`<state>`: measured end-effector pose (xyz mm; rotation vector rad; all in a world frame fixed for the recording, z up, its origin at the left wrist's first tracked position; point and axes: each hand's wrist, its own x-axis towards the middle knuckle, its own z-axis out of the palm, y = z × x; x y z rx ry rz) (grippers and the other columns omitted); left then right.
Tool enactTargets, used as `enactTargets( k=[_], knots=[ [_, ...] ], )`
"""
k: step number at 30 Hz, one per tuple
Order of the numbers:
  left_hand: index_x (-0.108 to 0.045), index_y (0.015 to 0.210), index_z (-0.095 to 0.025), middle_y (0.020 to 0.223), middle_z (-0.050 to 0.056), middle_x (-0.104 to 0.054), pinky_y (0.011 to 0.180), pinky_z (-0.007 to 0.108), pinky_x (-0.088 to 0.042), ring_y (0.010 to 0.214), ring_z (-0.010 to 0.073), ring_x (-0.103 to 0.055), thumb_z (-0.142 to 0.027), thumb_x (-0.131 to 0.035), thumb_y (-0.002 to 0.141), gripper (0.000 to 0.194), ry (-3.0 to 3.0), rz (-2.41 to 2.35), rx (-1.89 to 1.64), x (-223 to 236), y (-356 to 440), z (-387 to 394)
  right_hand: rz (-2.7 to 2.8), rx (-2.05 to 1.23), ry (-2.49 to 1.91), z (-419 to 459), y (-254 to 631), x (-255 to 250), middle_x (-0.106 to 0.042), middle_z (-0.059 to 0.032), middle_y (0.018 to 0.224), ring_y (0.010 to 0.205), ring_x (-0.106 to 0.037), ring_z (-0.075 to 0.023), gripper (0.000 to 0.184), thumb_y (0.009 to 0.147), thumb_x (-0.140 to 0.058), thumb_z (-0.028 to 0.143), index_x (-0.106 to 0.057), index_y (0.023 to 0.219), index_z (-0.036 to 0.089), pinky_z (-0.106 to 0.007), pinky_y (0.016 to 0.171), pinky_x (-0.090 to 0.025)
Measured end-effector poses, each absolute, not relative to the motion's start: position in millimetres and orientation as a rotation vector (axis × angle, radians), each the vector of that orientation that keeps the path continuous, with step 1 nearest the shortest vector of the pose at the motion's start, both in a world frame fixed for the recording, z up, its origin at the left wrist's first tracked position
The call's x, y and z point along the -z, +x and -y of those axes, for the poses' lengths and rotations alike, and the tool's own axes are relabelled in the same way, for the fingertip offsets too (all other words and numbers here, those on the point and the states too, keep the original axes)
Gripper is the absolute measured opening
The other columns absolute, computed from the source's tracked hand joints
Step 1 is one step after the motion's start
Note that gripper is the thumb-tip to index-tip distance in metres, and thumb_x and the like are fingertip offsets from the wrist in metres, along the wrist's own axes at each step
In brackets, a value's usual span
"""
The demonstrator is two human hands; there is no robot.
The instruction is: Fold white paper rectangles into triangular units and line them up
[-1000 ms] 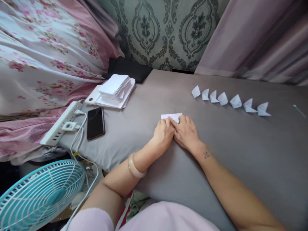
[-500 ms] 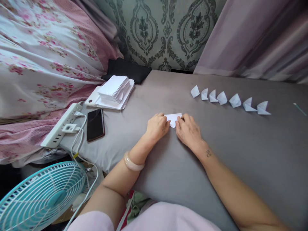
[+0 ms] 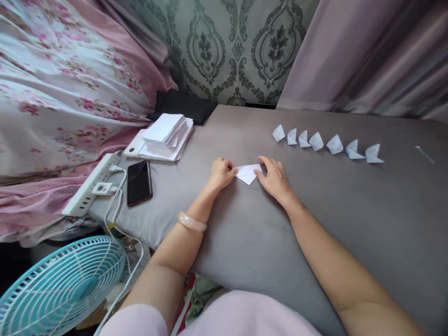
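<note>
A small folded sheet of white paper (image 3: 248, 174) lies between my hands on the grey cloth surface, its pointed corner toward me. My left hand (image 3: 222, 173) pinches the paper's left end between thumb and fingers. On the other side, my right hand (image 3: 274, 175) is open, with its thumb at the paper's right edge and its fingers spread apart past it. Further back to the right stands a row of several folded white paper boats (image 3: 317, 141).
A stack of white paper (image 3: 164, 133) rests at the back left by a black cloth (image 3: 185, 106). Nearer are a phone (image 3: 139, 183) and a white power strip (image 3: 91, 186) with cables. A turquoise fan (image 3: 84, 287) stands at the lower left. A thin stick (image 3: 425, 154) lies far right.
My right hand has loosened, its fingers spreading away from the paper, and more of the paper shows. The left hand keeps its pinch. The whole view has shifted slightly.
</note>
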<state>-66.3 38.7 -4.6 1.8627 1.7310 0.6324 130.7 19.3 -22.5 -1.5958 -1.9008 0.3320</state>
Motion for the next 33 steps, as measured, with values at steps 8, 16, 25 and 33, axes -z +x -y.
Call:
enactTargets(
  k=[8,16,25,33],
  knots=[
    [-0.055,0.076,-0.015,0.063,-0.003,-0.051,0.057,0.022,-0.032,0.059,0.0083,-0.043,-0.03,-0.063,0.077,0.017,1.495,-1.25,-1.0,3.2,-72.1,-33.7,1.623,-0.737,-1.452,-25.0,135.7,20.6,-0.07,-0.0087,0.098,0.088,-0.063,-0.0227,0.045,0.075,-0.064,0.026,-0.061,0.12,0.019,-0.043,0.088,-0.049],
    [-0.066,0.085,-0.012,0.078,0.004,-0.066,0.072,0.026,-0.044,0.072,0.0128,-0.058,-0.036,-0.073,0.072,0.028,1.333,-1.069,-0.897,-13.1,-72.0,-26.3,1.448,-1.039,-1.258,-24.6,145.7,9.9,-0.072,-0.0047,0.088,0.077,-0.064,-0.0176,0.037,0.07,-0.068,0.038,-0.067,0.103,0.02,-0.035,0.077,-0.05],
    [-0.065,0.087,-0.017,0.092,0.008,-0.067,0.083,0.033,-0.042,0.086,0.0178,-0.054,-0.029,-0.048,0.094,0.021,2.615,-1.277,-1.079,-9.7,-71.1,-26.9,1.994,0.006,-1.246,-13.7,147.5,-3.9,-0.07,-0.0036,0.09,0.089,-0.058,-0.0197,0.015,0.088,-0.056,0.023,-0.071,0.085,0.023,-0.038,0.089,-0.037],
    [-0.061,0.088,-0.015,0.093,0.01,-0.064,0.077,0.036,-0.039,0.089,0.0232,-0.052,-0.02,-0.038,0.095,0.023,3.016,-1.362,-0.476,-6.7,-61.2,-19.5,2.264,0.303,-1.27,-7.3,148.2,5.3,-0.068,-0.0051,0.09,0.087,-0.053,-0.0204,0.022,0.093,-0.046,0.017,-0.067,0.088,0.02,-0.038,0.089,-0.031]
  ],
)
